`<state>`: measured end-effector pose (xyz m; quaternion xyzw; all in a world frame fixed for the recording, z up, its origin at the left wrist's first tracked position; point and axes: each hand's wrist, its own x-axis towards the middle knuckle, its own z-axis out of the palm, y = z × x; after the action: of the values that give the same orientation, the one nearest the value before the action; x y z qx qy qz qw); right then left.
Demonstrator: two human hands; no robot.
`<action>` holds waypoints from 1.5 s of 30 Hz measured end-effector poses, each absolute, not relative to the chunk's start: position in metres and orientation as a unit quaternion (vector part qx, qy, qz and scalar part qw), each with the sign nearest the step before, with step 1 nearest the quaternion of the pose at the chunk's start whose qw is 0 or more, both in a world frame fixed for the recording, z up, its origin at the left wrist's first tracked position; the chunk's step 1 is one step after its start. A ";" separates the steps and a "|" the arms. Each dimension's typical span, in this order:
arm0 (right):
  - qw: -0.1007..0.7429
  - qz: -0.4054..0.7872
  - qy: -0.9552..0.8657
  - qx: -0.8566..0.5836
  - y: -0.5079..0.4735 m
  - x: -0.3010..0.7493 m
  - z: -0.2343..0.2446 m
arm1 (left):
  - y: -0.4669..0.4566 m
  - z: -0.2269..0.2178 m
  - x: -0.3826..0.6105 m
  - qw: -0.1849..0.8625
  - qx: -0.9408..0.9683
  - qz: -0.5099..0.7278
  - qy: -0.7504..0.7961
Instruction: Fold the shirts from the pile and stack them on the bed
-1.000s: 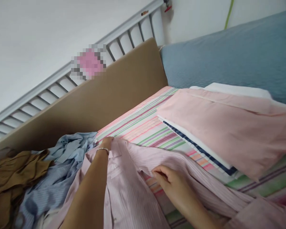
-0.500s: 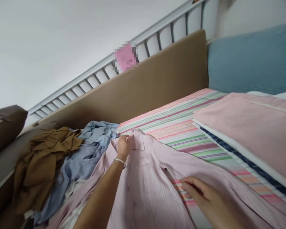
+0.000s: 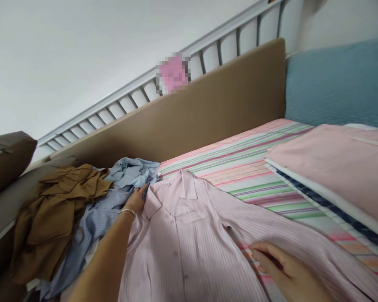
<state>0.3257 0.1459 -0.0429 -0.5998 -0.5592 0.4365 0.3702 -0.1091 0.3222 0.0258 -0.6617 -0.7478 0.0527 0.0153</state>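
A pale pink striped button-up shirt (image 3: 173,251) lies front up on the bed, its collar spread at the top. At the shoulder on its left side is my left hand (image 3: 136,202), a thin bracelet at the wrist. Its fingers close on the shoulder fabric, and their tips are partly hidden. My right hand (image 3: 280,264) is beside the shirt's body, thumb and forefinger drawn together at the lower edge of the outstretched right-side sleeve (image 3: 271,226). Its other fingers are mostly hidden.
Blue clothes (image 3: 132,172) and a brown garment (image 3: 59,201) lie heaped on the left. Folded pink fabric (image 3: 343,163) rests on the right, over the striped bed sheet (image 3: 248,165). Behind stand a tan bed panel (image 3: 227,96), a white railing (image 3: 201,61) and a teal cushion (image 3: 337,79).
My left hand has let go of the collar and moved left and down to the shoulder, uncovering the collar opening. My right hand stays near the sleeve. The view has shifted slightly left.
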 end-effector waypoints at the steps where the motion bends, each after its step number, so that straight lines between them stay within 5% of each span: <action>1: 0.366 0.433 -0.563 -0.602 0.146 0.326 -0.042 | 0.327 0.024 -0.110 0.009 -0.671 0.065 -0.738; 7: 0.347 0.389 -0.575 -0.630 0.145 0.325 -0.046 | 0.351 0.017 -0.112 0.026 -0.666 0.097 -0.739; 15: 0.324 0.342 -0.582 -0.663 0.146 0.322 -0.044 | 0.334 0.041 -0.144 0.200 -0.563 0.083 -0.798; 27: 0.323 0.353 -0.586 -0.654 0.145 0.322 -0.047 | 0.312 0.037 -0.083 0.200 -0.643 0.051 -0.738; 36: 0.343 0.365 -0.582 -0.641 0.143 0.317 -0.038 | 0.306 -0.042 -0.051 0.096 -0.701 -0.018 -0.707; 45: 0.395 0.374 -0.583 -0.604 0.135 0.317 -0.008 | 0.283 -0.011 -0.016 0.076 -0.713 -0.023 -0.697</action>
<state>0.3174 0.1348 -0.0083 -0.6037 -0.5834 0.3735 0.3946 -0.0165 0.2827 -0.0107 -0.7129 -0.6968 -0.0228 0.0757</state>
